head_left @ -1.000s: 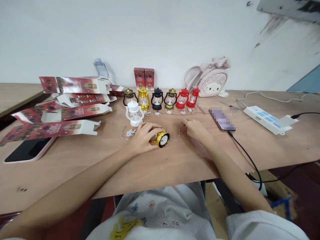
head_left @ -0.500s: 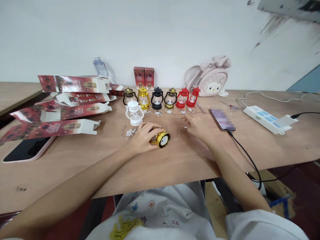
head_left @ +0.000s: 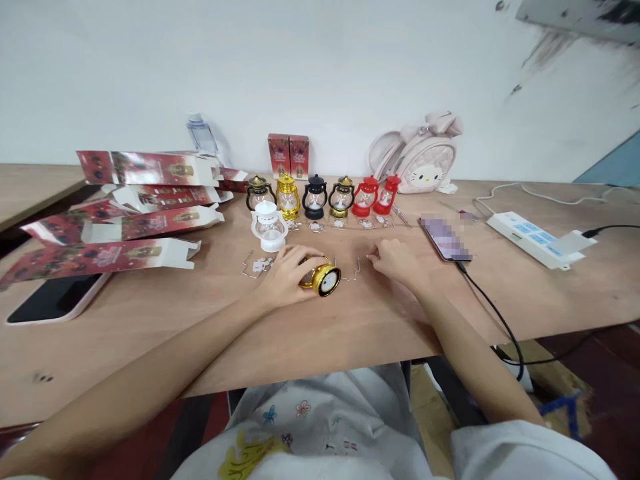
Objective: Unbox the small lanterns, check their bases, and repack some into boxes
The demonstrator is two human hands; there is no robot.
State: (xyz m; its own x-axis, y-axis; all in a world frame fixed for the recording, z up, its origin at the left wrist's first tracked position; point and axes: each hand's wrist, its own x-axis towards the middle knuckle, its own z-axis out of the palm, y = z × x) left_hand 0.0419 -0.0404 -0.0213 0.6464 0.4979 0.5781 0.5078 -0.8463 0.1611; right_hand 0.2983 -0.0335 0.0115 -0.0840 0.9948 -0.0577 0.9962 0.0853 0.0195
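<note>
My left hand is wrapped round a gold mini lantern lying on its side, its round base turned toward me. To its right, my right hand is closed with the fingertips pinched near the tabletop; whatever is in them is too small or hidden to make out. Between the hands lies a bent wire handle. A white lantern stands just beyond my left hand, with small white parts and another wire in front of it.
Behind stands a row of lanterns, among them a black lantern and a red lantern, with wires before them. Flattened red boxes lie left, above a phone. At right are a second phone, a power strip and a pink bag.
My right hand has drawn slightly back toward me, and its fingers have curled into a pinch; a small white piece near them no longer shows. My left hand and the gold lantern stay still.
</note>
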